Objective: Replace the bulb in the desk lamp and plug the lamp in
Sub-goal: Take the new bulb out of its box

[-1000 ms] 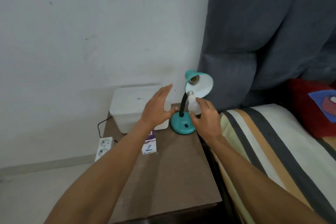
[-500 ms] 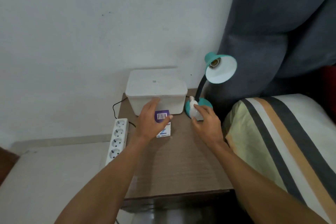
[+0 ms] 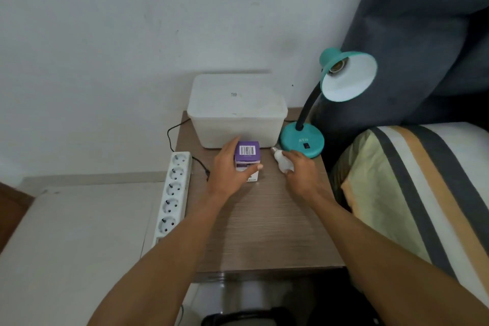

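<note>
Near the centre of the frame, your left hand point(image 3: 232, 167) wraps around a small purple-and-white bulb box point(image 3: 247, 160), thumb across its front and fingers behind, clamped on it as it stands on the wooden bedside table point(image 3: 264, 222). This looks like the start of picking up the replacement bulb.

Just to the right, your right hand point(image 3: 301, 169) lies over a white bulb point(image 3: 282, 163) resting on its side on the table, metal screw cap pointing toward the upper left. Your fingers curl loosely around the glass, seemingly setting the old bulb down out of the way.

Touching or nearly touching the bulb, the teal desk lamp point(image 3: 303, 140) stands at the table's right rear corner. Its shade point(image 3: 348, 77) tilts toward you in the upper right, showing an empty socket ready for a new bulb.

A white lidded plastic box point(image 3: 236, 111) sits behind the bulb box against a pale wall. A white power strip point(image 3: 173, 193) lies off the table's left edge, with a thin black cable point(image 3: 172, 132) nearby; no plug is in it. A striped bed point(image 3: 412, 180) and dark curtain point(image 3: 423, 34) fill the right side.
</note>
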Demonstrator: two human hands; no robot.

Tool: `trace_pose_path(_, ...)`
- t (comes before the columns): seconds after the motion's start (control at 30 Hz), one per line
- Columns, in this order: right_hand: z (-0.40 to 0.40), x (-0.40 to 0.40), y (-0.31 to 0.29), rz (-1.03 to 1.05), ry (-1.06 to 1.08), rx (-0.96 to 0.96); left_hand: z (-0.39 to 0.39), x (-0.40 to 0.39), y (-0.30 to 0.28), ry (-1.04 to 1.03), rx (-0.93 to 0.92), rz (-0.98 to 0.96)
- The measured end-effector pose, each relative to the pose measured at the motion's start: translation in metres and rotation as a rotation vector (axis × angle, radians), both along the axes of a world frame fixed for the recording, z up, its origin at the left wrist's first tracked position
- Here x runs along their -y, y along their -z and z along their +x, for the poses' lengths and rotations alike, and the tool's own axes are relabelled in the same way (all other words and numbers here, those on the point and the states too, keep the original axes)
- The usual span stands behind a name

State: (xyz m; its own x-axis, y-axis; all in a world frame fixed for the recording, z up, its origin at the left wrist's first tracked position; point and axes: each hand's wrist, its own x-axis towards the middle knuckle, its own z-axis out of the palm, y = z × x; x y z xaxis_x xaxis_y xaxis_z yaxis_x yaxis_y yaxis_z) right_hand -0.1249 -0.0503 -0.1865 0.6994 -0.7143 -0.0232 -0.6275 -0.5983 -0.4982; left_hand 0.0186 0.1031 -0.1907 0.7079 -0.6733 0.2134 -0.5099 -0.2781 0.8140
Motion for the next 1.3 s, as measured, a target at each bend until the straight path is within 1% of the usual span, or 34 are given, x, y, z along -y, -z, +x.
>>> trace_pose_path(0.13, 0.004, -0.001, 0.002, -0.002, 0.016, -0.002, 0.0, 0.0, 0.002, -0.007, 0.001, -0.019)
trace_pose_path(0.23, 0.007, -0.001, 0.0, 0.003, 0.005, -0.042, 0.0, -0.002, 0.005, 0.0, -0.004, -0.028)
trace_pose_path(0.33, 0.007, -0.002, -0.01, -0.009, -0.004, -0.056, 0.001, -0.004, 0.008, 0.006, -0.032, -0.019)
trace_pose_path(0.4, 0.008, -0.003, -0.023, -0.05, -0.011, 0.027, 0.003, -0.005, 0.01, 0.006, -0.05, -0.018)
trace_pose_path(0.47, 0.013, -0.004, -0.04, -0.066, -0.064, 0.163, 0.004, -0.005, 0.011, 0.014, -0.051, -0.024)
trace_pose_path(0.53, 0.021, -0.005, -0.053, -0.017, -0.131, 0.249, 0.006, -0.005, 0.013, 0.022, -0.058, -0.038)
trace_pose_path(0.57, 0.026, -0.007, -0.058, 0.019, -0.172, 0.258, 0.007, -0.005, 0.014, 0.024, -0.064, -0.042)
trace_pose_path(0.63, 0.034, -0.011, -0.065, 0.079, -0.256, 0.219, 0.007, -0.005, 0.015, 0.025, -0.071, -0.05)
trace_pose_path(0.7, 0.04, -0.014, -0.067, 0.073, -0.332, 0.182, 0.007, -0.004, 0.017, 0.031, -0.076, -0.06)
trace_pose_path(0.87, 0.048, -0.012, -0.06, -0.126, -0.452, 0.064, 0.009, -0.005, 0.022, 0.045, -0.069, -0.076)
trace_pose_path(1.07, 0.057, -0.006, -0.071, -0.178, -0.627, -0.057, 0.01, -0.006, 0.031, 0.07, -0.084, -0.09)
trace_pose_path(1.3, 0.057, -0.002, -0.072, -0.184, -0.664, -0.066, 0.013, -0.005, 0.031, 0.09, -0.108, -0.102)
